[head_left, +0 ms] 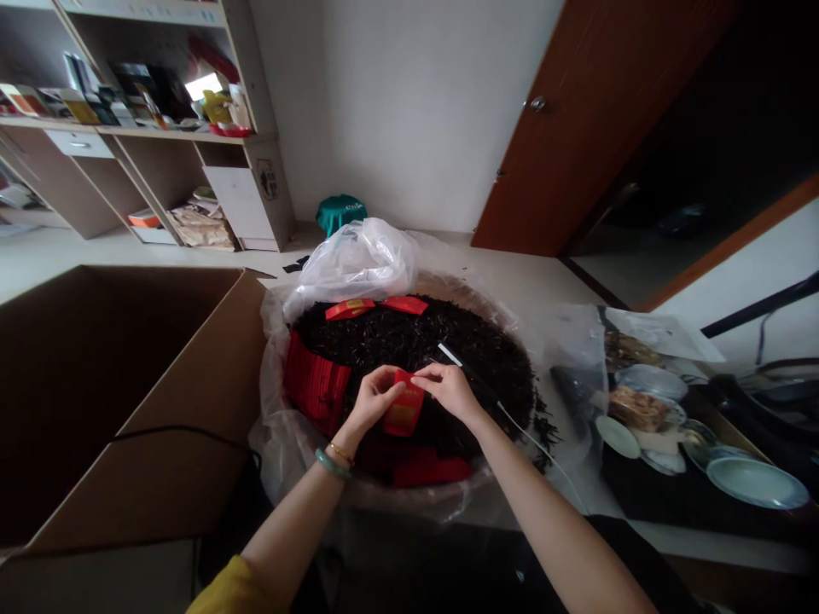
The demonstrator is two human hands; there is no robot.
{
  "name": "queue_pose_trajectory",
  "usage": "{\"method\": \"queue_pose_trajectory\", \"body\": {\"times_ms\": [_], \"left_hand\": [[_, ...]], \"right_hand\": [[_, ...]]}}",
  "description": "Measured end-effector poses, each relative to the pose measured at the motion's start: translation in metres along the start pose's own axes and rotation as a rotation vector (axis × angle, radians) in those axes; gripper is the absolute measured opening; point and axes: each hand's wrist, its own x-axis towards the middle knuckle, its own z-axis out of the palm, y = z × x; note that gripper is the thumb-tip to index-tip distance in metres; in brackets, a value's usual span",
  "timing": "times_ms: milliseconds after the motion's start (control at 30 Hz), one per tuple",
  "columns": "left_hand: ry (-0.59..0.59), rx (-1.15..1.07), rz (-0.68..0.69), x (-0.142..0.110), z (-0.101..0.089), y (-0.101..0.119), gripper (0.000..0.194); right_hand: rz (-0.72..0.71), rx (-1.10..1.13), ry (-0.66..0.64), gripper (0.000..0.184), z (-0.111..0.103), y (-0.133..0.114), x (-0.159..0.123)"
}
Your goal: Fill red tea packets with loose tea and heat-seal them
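With our left hand (376,396) and right hand (453,389) both pinching its top edge, we hold a red printed packet (402,416) over the near part of the dark dried-leaf heap (492,350), while stacked red packets (316,385) lie along that heap's left side.

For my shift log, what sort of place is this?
Likely a small workroom or office, perhaps in a home: there is a cluttered desk and shelf unit, a brown door beside a dark doorway, and a large heap of dark, tea-like leaves.
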Motion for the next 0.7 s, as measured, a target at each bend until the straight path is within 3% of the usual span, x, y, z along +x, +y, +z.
{"method": "queue_pose_trajectory", "body": {"times_ms": [167, 367, 500, 600, 700], "left_hand": [[-0.166, 0.048, -0.112, 0.0, 0.001, -0.005, 0.065], [-0.13, 0.047, -0.152, 0.001, -0.003, -0.007, 0.059], [-0.191, 0.099, -0.14, 0.0, -0.002, -0.008, 0.062], [-0.228, 0.246, -0.085, -0.001, -0.003, -0.01, 0.058], [-0.227, 0.434, 0.001, -0.001, -0.005, -0.011, 0.052]], "right_hand": [[-0.018, 0.08, 0.101, 0.029, -0.002, -0.005, -0.001], [-0.175, 0.014, 0.055, 0.03, -0.013, -0.019, -0.003], [-0.233, -0.111, -0.035, 0.028, -0.013, -0.02, -0.005], [-0.172, -0.168, -0.091, 0.034, -0.013, -0.021, -0.004], [-0.018, -0.293, -0.137, 0.041, -0.016, -0.024, -0.003]]}}
